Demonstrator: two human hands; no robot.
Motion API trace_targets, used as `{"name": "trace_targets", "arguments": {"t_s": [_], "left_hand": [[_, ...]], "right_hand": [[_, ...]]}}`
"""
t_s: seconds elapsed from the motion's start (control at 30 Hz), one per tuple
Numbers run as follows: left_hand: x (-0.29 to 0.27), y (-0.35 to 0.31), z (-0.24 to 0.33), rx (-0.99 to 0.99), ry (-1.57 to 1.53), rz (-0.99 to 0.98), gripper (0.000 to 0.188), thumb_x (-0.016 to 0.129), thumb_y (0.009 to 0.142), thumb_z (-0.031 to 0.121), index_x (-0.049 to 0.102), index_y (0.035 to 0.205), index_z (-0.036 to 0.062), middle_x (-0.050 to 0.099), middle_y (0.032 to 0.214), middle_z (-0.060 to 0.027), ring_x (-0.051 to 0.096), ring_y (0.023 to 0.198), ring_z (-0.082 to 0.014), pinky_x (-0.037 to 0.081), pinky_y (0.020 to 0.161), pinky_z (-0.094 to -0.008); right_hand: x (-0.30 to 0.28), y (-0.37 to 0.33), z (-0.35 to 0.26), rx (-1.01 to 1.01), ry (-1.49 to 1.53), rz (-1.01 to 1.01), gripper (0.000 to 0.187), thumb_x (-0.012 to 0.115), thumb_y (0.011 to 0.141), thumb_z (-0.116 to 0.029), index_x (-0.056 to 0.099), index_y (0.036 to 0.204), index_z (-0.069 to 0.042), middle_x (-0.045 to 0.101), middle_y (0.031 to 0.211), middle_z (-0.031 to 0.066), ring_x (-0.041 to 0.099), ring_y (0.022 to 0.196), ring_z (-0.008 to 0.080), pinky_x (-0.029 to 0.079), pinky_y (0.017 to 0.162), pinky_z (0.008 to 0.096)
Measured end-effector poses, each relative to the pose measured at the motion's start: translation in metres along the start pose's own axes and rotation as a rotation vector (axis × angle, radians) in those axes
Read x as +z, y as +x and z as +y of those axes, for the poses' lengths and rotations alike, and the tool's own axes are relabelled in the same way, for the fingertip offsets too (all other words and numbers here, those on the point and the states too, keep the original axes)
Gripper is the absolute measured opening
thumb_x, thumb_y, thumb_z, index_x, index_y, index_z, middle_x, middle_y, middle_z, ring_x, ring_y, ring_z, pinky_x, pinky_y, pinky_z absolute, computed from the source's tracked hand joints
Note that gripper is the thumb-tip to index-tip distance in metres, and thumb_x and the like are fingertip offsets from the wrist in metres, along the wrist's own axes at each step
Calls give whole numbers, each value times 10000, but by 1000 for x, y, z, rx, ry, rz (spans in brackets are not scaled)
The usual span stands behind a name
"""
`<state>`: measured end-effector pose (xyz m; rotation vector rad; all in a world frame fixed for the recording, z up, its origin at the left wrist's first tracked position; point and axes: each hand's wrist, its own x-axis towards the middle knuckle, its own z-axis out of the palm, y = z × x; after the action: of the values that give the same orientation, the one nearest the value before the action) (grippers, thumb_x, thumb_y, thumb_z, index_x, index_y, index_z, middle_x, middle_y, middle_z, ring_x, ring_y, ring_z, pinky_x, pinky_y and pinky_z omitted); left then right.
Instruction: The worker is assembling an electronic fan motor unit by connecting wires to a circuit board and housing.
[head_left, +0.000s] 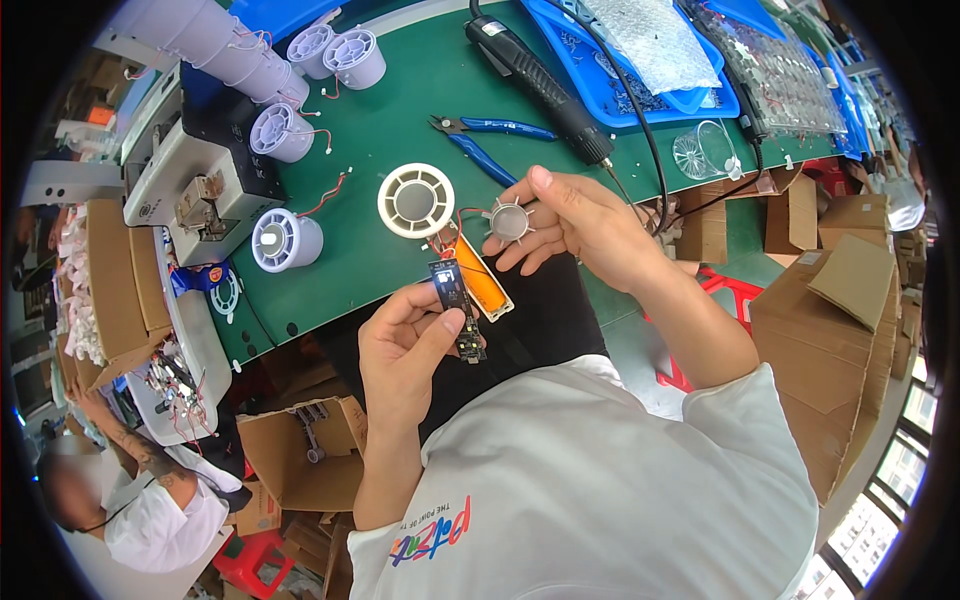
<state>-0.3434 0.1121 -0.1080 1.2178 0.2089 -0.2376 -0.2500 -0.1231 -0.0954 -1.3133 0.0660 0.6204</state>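
My left hand [405, 345] pinches a narrow black circuit board [457, 310] with a bright light at its upper end. Thin wires run from that end toward a white handle-shaped housing [503, 306] with an orange cylindrical cell [482, 280] inside. Loosely curved, my right hand [580, 225] cradles a small round grey part [510, 222] with short spokes around it; the thumb is raised off it. A red wire leads left from this part. Beyond the board, a white round fan grille [416, 201] sits at the table's near side.
Blue-handled cutters [490, 140] and a black electric screwdriver [540, 90] lie on the green table [400, 110]. Lilac fan housings [287, 240] and a grey machine [200, 180] stand left. A blue tray [640, 110] is at the back. Cardboard boxes [820, 340] flank me; another person [160, 510] sits lower left.
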Motion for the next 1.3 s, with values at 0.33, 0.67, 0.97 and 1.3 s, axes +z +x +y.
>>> {"name": "trace_targets", "arguments": {"t_s": [0.33,0.67,0.97,1.3], "left_hand": [[-4,1,-2,-60,-38,9,228,701,934,-50,674,1160,-35,755,1004,-159,707,715,-194,606,655,-265],[-2,-2,-3,-32,-60,10,233,705,931,-49,679,1163,-39,757,999,-148,715,780,-183,597,664,-248],[-1,-2,4,-60,-43,23,228,670,951,-33,661,1177,-60,740,1029,-164,706,744,-201,593,652,-246],[-1,-2,1,-32,-12,2,242,659,959,-31,648,1198,-67,735,1028,-175,703,727,-207,596,642,-248]], "right_hand": [[-5,3,-1,23,50,-61,580,510,1104,-539,613,1229,17,760,1037,276,782,836,306,623,705,326],[-5,-1,-2,11,64,-79,597,543,1088,-549,614,1227,28,764,1038,256,775,848,290,616,745,324],[-1,1,-3,32,63,-22,579,507,1104,-538,614,1240,14,758,1036,276,780,844,312,616,725,320],[-3,0,3,7,-2,-36,622,491,1101,-560,612,1233,36,759,1024,275,787,865,321,613,731,324]]}}
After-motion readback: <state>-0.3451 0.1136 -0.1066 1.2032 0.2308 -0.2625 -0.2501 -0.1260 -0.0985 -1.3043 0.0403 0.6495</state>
